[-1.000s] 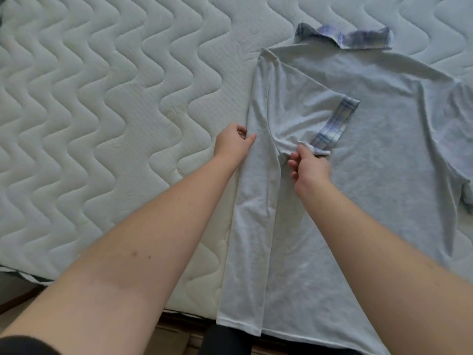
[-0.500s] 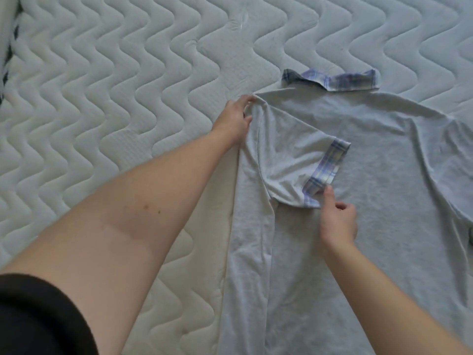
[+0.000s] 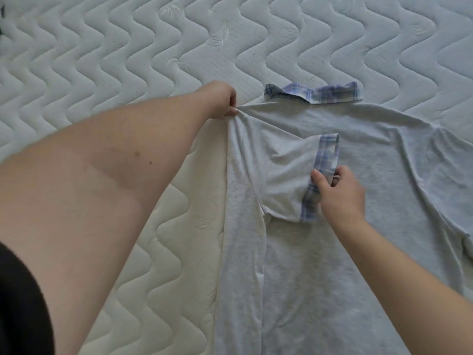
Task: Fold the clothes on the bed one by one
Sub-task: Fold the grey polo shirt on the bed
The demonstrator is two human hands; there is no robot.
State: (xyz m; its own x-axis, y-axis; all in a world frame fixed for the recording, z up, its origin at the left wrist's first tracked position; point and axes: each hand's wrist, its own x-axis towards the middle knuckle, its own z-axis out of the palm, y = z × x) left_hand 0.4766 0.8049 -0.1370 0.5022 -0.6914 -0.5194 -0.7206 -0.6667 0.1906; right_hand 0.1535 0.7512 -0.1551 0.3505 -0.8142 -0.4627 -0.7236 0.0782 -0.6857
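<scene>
Since half a second ago, my left hand has gone a little farther up the folded edge, and now it pinches the shoulder corner of the grey shirt and pulls it so that a small ridge of cloth stands up. My right hand has moved from just below the sleeve cuff onto it; the thumb lies across the checked band and the other fingers curl around its right edge, so the cuff is held between them.

I see the shirt lying on the quilted mattress, in the right half of the view, with the checked collar at the far end and the hem running out of the picture at the near edge. Its left side is already folded inward as a long strip, and the left sleeve lies on top of the body, pointing to the right. Its right side is spread flat, with some soft wrinkles near the right edge. At the near left corner a dark sleeve covers my upper arm.
</scene>
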